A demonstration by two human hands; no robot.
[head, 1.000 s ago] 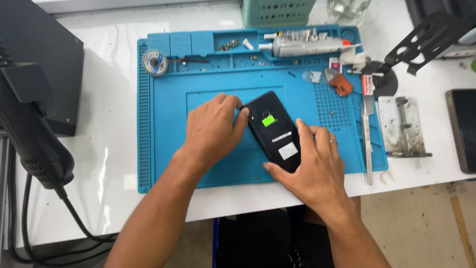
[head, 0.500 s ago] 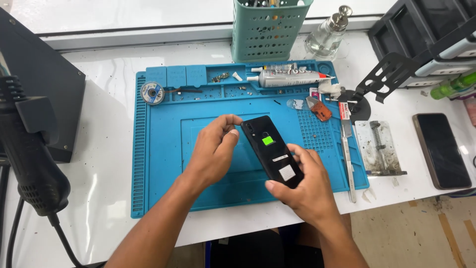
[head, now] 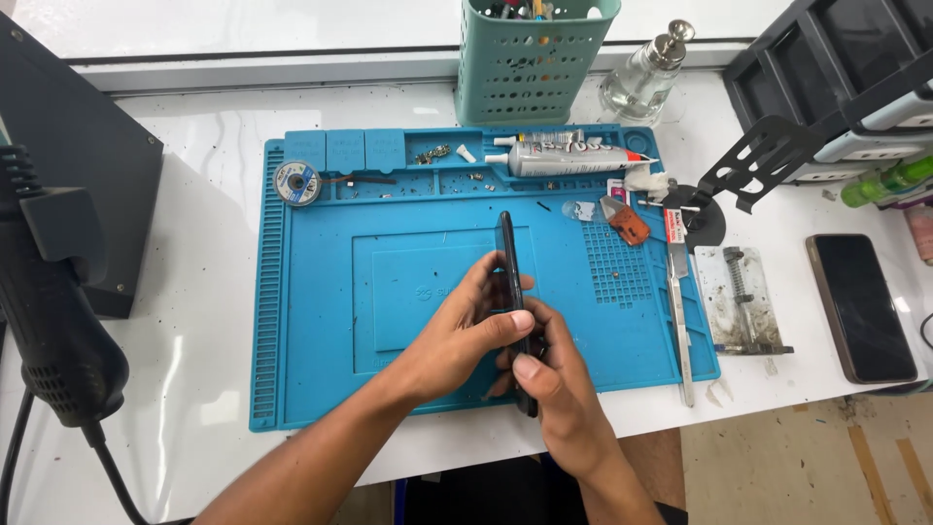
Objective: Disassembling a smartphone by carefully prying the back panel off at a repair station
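The head camera looks down at a white tabletop (head: 194, 194) with a blue work mat (head: 321, 321) on it. Both hands hold a black phone (head: 507, 255) above the middle of the mat. The phone is turned on its edge, so only its thin side shows, and its far end points away from the person. The left hand (head: 465, 331) grips the phone from the left, with the fingers closed around it and the thumb pressed on the near part. The right hand (head: 556, 379) grips the lower end from the right, the thumb pressed against the phone's edge just below the left thumb. The two thumbs are almost touching.

In the upper trays of the mat lie a grey glue tube (head: 569, 158) and a small round spool (head: 296, 183). Long tweezers (head: 681, 321) lie along the right edge of the mat. A second dark phone (head: 860, 306) lies flat on the tabletop, well apart to the right. A green basket (head: 530, 63) and a glass bottle (head: 641, 78) stand behind the mat. A black hot-air tool (head: 53, 311) is at the left.
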